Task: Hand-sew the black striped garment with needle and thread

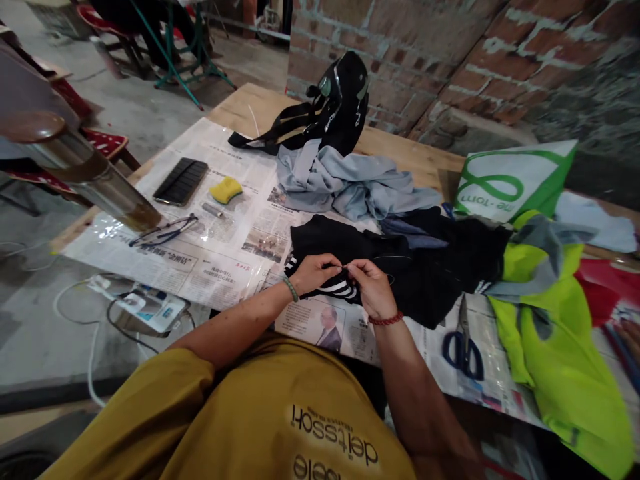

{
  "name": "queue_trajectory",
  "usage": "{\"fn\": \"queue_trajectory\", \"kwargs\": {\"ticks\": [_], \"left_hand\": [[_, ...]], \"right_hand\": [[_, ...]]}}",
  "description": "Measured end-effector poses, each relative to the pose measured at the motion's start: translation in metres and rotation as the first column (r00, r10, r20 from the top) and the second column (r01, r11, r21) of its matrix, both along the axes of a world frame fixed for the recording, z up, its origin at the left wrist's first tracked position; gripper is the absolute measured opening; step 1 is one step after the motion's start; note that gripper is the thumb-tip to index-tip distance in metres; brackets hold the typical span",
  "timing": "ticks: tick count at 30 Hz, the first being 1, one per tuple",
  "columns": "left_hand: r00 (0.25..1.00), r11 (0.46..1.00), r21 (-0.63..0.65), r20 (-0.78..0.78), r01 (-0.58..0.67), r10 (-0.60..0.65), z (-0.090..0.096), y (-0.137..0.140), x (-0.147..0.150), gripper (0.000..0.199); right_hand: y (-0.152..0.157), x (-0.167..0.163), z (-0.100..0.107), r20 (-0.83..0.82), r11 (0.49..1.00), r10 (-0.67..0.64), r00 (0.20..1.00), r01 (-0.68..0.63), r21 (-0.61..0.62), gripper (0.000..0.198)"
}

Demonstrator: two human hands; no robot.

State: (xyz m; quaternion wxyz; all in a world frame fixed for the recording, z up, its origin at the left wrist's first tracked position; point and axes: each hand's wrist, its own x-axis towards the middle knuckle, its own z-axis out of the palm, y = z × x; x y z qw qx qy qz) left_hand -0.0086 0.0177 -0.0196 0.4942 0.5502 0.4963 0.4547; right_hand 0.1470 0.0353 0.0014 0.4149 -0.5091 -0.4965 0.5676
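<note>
My left hand (316,273), with a green beaded bracelet at the wrist, has its thumb and forefinger pinched together. Close beside it my right hand (373,288), wearing a red bracelet, pinches too, and the fingertips of both almost meet. Whatever lies between them is too small to make out. Under and around both hands spreads a black garment (425,280) with white stripes near its front edge. To the right of my right hand, dark blue-handled scissors (464,350) lie on the newspaper with the blades pointing away from me.
Newspaper (220,267) covers the wooden table. Left are a tall bottle (100,175), glasses (165,230), a phone (181,181) and a yellow sponge (226,191). Behind lie grey cloth (345,180) and a black bag (345,100). Right are a neon vest (560,340) and a green-white bag (515,180).
</note>
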Motion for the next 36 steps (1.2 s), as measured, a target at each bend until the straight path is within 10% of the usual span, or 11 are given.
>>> {"fn": "queue_trajectory", "kwargs": {"ticks": [30, 36], "left_hand": [[0.957, 0.971, -0.073, 0.2, 0.23, -0.211, 0.002, -0.003, 0.0, 0.019], [0.946, 0.965, -0.127, 0.264, 0.229, -0.189, 0.0, 0.002, 0.001, 0.019]], "right_hand": [[0.029, -0.004, 0.005, -0.184, 0.988, -0.149, 0.972, 0.139, -0.063, 0.027], [0.036, 0.006, 0.023, -0.116, 0.991, 0.077, 0.99, -0.089, -0.103, 0.036]]}}
